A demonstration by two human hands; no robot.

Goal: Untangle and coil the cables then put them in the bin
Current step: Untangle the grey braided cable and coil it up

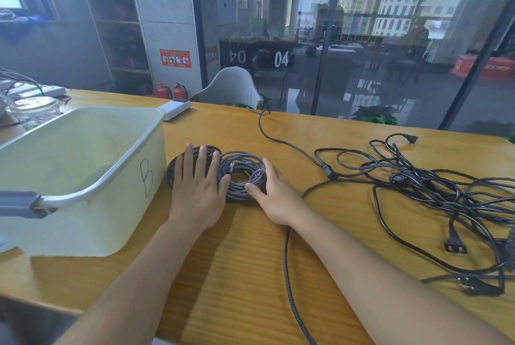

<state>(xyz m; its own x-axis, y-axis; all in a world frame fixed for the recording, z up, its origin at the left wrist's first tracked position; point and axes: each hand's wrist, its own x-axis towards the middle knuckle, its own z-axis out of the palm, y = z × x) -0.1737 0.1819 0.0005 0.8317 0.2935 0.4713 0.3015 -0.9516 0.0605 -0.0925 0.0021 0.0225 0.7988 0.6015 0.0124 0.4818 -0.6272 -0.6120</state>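
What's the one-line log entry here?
left hand flat on coiled cable | right hand at its side | bin empty | tangled cables remain

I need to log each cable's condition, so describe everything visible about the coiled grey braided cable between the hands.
The coiled grey braided cable lies flat on the yellow wooden table, wound into a round bundle of many loops with an open centre. Its jacket looks like woven fabric. A dark connector end lies across the loops at the upper left. It overlaps a darker coil. The left hand rests across its left side, thumb on the loops; the right hand touches its right edge.
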